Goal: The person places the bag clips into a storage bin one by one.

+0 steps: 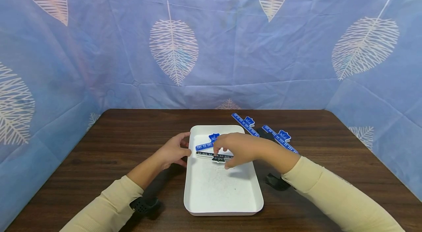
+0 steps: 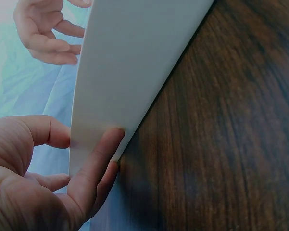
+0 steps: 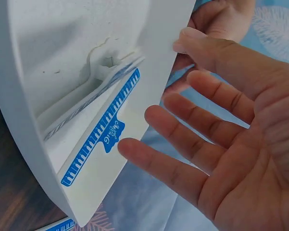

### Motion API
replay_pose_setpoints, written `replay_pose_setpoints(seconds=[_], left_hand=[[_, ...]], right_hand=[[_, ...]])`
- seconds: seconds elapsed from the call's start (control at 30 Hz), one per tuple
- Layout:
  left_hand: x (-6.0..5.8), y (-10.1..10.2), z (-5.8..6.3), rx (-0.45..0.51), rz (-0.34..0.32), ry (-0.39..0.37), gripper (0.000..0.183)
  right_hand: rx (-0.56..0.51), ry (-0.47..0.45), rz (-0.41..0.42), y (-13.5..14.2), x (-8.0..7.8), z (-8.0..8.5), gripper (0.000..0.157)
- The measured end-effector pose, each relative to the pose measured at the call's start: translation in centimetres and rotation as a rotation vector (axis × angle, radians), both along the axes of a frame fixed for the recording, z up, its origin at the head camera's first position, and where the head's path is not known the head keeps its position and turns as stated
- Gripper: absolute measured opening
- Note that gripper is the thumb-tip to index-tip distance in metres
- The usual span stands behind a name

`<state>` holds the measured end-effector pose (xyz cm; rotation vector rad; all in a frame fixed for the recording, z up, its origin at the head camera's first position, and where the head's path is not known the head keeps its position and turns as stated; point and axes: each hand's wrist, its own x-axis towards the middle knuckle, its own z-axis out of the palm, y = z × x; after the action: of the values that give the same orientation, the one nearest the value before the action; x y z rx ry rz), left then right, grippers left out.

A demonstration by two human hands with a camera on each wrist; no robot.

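Note:
A white tray (image 1: 224, 191) lies on the table. At its left side my left hand (image 1: 173, 150) touches the outer wall with its fingertips, as the left wrist view also shows the left hand (image 2: 53, 178) against that wall. Inside the tray's far half are a blue piano-key clip (image 1: 204, 146) and a black-and-white piano-key clip (image 1: 206, 154), standing nearly parallel. Above them hovers my right hand (image 1: 242, 148), partly covering both. In the right wrist view, the right hand (image 3: 221, 130) has loosely spread fingers and holds nothing, beside the blue clip (image 3: 101, 130).
Two more blue piano-key clips (image 1: 245, 124) (image 1: 280, 138) lie right of the tray, with a dark object (image 1: 265, 134) between them. Black bands circle both wrists. Blue leaf-print cloth (image 1: 211, 60) hangs behind the dark wooden table (image 1: 148, 126).

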<state>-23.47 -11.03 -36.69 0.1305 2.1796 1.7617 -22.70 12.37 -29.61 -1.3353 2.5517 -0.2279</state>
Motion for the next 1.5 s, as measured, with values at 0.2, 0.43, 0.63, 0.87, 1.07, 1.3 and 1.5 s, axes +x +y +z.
replay_pose_setpoints(seconds=[0.2,0.43,0.63,0.87,1.07,1.3,1.5], left_hand=[[0.0,0.0,0.0,0.004,-0.001,-0.002,0.072],[0.1,0.0,0.0,-0.010,0.003,0.000,0.072],[0.1,-0.1,-0.1,-0.013,0.008,0.003,0.072],[0.0,-0.1,-0.2,-0.003,0.000,0.000,0.072],[0.0,-0.1,-0.1,-0.012,-0.002,0.000,0.071],[-0.1,-0.2,-0.2,-0.020,0.002,0.003,0.071],[0.5,0.0,0.8,-0.011,-0.012,-0.001,0.071]], right_hand=[[-0.060,0.026,0.017,0.6,0.5,0.1,0.034],[-0.112,0.060,0.033,1.5,0.8,0.1,0.037],[-0.166,0.065,0.012,2.3,1.1,0.2,0.045],[-0.209,0.123,0.006,3.3,1.5,0.5,0.045],[-0.246,0.192,-0.012,4.2,1.7,0.8,0.045],[-0.286,0.235,-0.033,5.4,1.5,1.1,0.040],[-0.322,0.260,-0.065,6.4,1.5,1.2,0.041]])
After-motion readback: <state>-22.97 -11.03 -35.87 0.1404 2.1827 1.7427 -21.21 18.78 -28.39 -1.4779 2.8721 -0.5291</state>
